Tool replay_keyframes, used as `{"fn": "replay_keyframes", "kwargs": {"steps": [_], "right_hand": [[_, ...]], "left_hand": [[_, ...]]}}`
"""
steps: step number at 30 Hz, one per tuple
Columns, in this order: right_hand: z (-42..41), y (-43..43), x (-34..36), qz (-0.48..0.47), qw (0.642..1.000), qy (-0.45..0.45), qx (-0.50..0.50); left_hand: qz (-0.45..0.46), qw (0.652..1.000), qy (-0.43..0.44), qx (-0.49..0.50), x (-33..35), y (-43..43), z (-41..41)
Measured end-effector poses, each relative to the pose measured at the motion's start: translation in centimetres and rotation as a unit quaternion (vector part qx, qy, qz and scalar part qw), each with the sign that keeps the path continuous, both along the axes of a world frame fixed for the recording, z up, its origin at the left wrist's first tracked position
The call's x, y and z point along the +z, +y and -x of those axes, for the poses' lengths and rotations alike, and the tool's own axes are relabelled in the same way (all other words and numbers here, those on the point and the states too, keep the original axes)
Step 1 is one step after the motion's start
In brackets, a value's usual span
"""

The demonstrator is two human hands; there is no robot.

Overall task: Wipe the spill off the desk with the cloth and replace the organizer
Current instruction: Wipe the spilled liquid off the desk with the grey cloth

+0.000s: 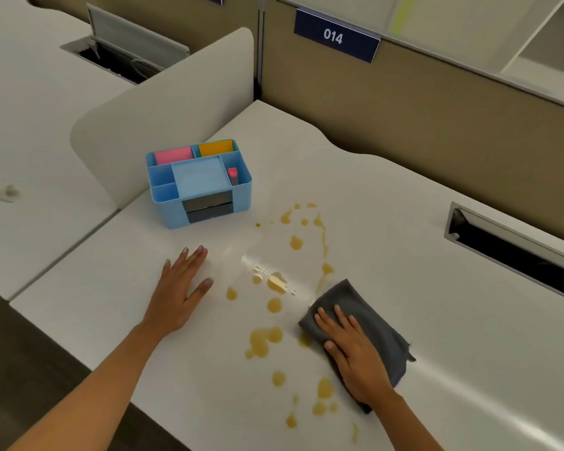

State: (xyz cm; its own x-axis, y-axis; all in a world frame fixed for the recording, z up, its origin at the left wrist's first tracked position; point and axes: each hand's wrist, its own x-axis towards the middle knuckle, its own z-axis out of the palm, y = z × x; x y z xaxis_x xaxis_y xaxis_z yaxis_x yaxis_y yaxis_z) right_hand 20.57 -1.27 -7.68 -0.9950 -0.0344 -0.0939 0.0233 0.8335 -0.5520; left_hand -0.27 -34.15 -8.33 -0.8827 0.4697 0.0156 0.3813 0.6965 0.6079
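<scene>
Yellow-brown spill point(264, 341) lies in drops and puddles across the middle of the white desk point(437, 320). A folded dark grey cloth point(368, 314) lies flat at the spill's right edge. My right hand point(352, 349) presses flat on top of the cloth, fingers spread. My left hand point(184, 288) rests flat and open on bare desk left of the spill, holding nothing. A blue organizer point(199, 182) with pink and orange notes and small drawers stands upright at the desk's far left, beside the divider, just beyond the spill.
A white rounded divider point(163, 105) rises behind the organizer. A tan partition with a "014" label point(336, 35) backs the desk. An open cable slot point(515, 252) is recessed at the right. Another desk point(30, 125) lies to the left, and the floor point(30, 353) is at lower left.
</scene>
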Motion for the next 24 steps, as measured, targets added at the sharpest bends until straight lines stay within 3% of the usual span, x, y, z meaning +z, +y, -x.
{"fn": "replay_keyframes", "kwargs": {"steps": [5, 13, 20, 24], "right_hand": [[-1.8, 4.5, 0.4, -0.025, 0.998, 0.0, 0.049], [6.4, 7.0, -0.4, -0.06, 0.98, 0.014, -0.188], [3.7, 1.9, -0.1, -0.037, 0.999, -0.008, -0.011], [-1.7, 0.3, -0.3, -0.041, 0.999, -0.022, 0.016]], "left_hand": [[0.043, 0.999, 0.028, -0.019, -0.6, -0.6, 0.4], [0.062, 0.997, 0.042, -0.035, -0.9, -0.7, 0.7], [0.064, 0.997, 0.033, -0.03, -0.8, -0.5, 1.9], [0.059, 0.997, 0.037, -0.032, -1.1, -0.7, 1.9]]}}
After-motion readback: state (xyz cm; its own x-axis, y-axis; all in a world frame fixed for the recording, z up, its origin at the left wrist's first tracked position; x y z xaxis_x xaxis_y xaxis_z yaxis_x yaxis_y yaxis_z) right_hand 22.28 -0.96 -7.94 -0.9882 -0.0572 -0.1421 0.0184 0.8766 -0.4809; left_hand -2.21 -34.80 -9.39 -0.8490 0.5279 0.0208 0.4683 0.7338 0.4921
